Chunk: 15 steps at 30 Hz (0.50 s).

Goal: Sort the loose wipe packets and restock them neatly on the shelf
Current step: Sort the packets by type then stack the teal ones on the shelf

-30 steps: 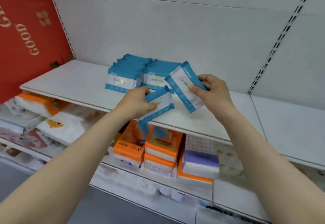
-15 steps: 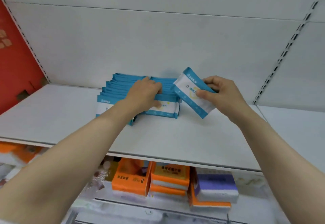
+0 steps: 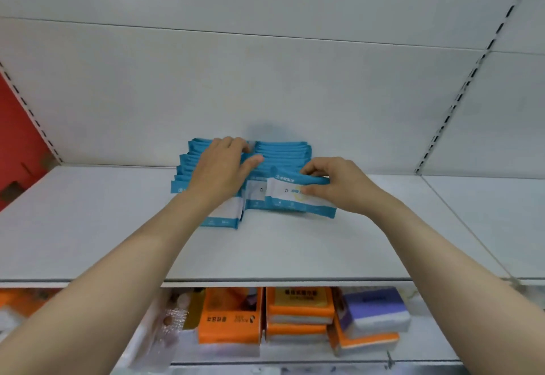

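Observation:
Two rows of blue-and-white wipe packets stand on the white shelf [image 3: 118,242], a left row [image 3: 188,168] and a right row [image 3: 283,150], both against the back wall. My left hand [image 3: 221,171] lies flat on top of the left row, fingers straight and reaching toward the back. My right hand [image 3: 336,183] pinches the front wipe packet [image 3: 292,197] by its top edge and holds it upright at the front of the right row, its bottom edge on the shelf.
On the lower shelf stand orange tissue packs [image 3: 230,315], a stacked orange pair [image 3: 298,312] and a purple-and-white pack [image 3: 374,309]. A red panel [image 3: 17,139] is at the far left. Slotted uprights [image 3: 466,85] run up the back wall.
My right hand has brought its packet down from the air to the front of the right row. My left hand has slid from the right row onto the left one, leaving its packet behind.

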### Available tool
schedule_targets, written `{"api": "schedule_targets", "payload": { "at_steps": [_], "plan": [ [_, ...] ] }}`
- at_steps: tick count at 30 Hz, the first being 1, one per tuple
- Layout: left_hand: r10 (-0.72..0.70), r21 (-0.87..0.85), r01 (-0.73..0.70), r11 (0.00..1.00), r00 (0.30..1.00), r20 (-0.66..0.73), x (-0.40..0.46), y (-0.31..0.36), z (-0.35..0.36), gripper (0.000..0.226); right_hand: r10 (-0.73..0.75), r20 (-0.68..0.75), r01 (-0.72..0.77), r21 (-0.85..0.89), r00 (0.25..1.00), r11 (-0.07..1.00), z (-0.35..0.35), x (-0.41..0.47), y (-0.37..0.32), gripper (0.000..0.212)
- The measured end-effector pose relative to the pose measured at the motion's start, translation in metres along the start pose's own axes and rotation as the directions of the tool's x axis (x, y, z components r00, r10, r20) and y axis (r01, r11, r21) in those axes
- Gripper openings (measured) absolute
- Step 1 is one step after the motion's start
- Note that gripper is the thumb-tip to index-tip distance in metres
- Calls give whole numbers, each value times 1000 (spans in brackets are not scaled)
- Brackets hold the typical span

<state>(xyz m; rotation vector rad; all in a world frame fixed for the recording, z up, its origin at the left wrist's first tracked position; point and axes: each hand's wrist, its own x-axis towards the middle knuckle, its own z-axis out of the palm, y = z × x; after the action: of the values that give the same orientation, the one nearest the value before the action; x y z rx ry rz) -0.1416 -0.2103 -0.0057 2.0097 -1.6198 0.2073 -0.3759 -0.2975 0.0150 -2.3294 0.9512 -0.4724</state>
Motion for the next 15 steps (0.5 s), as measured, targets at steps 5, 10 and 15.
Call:
{"api": "schedule_targets", "payload": {
  "at_steps": [5, 10, 15],
  "plan": [
    [-54, 59, 46, 997, 989, 140, -23, -20, -13, 76, -299, -88, 230, -448, 950, 864, 46, 22, -13, 24],
    [-47, 160, 7, 987, 969, 243, -41, -20, -8, 87, -303, -69, 228, -506, 951, 832, 66, 17, -6, 58],
    [-52, 216, 2, 976, 973, 227, -44, -24, 2, 75, -202, -19, 152, -593, 979, 791, 70, 16, -8, 93]
  ]
}}
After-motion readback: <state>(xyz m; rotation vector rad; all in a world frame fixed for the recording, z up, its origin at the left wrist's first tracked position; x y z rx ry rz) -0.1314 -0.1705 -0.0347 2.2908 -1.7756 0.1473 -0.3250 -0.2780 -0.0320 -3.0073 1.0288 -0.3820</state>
